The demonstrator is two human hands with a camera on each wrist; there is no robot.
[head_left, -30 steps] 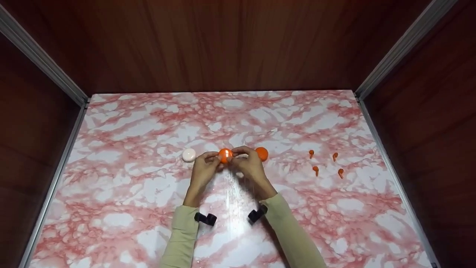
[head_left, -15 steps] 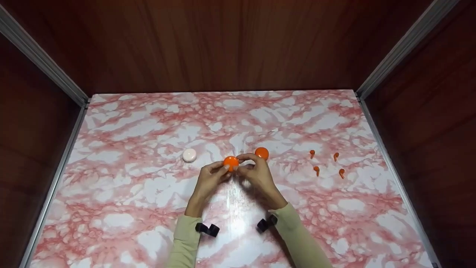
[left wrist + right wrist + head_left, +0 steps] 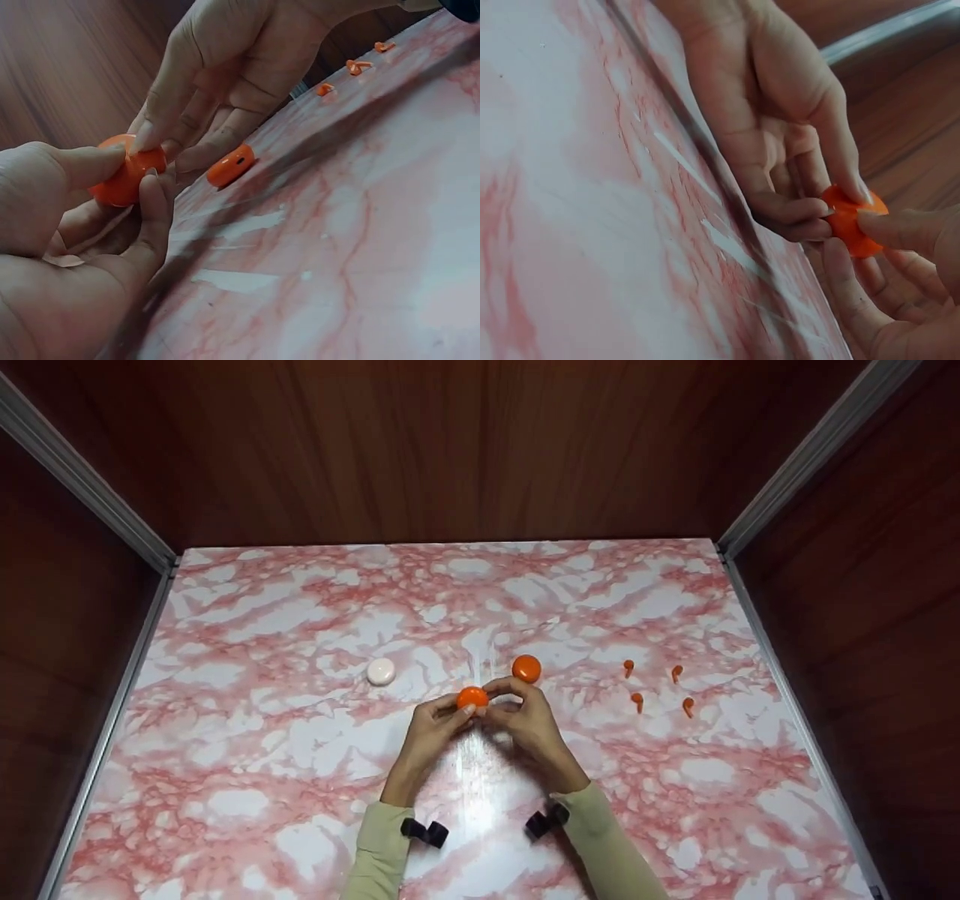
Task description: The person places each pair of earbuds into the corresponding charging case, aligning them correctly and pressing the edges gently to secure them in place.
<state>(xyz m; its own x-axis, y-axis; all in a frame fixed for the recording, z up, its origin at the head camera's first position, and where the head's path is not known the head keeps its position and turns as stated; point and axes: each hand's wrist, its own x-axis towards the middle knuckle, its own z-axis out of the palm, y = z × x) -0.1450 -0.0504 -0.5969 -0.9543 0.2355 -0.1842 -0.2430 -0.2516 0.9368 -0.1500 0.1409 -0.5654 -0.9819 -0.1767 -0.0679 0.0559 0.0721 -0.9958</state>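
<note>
Near the middle of the table, my left hand (image 3: 433,729) and right hand (image 3: 531,721) pinch a round, glossy orange earbud case (image 3: 472,697) between them. Both thumbs press its face in the left wrist view, where fingers cover parts of the case (image 3: 120,184). From the right wrist, the same case (image 3: 845,225) shows raised above the tabletop. A second orange earbud case (image 3: 526,668) lies just beyond my right fingers; a dark oval mark shows on its side in the left wrist view. To the left lies a round white case (image 3: 381,671).
Several orange earbuds (image 3: 637,702) lie spread out on the right side of the pink-and-white marbled table (image 3: 285,810). Dark wood-look panels (image 3: 450,457) with metal edge strips (image 3: 780,469) enclose the back and sides. Each sleeve cuff bears a black wrist device (image 3: 424,832).
Both hands have drawn the held orange case toward the person and slightly right. The second orange case is less covered by the right hand; the things on the table stay put.
</note>
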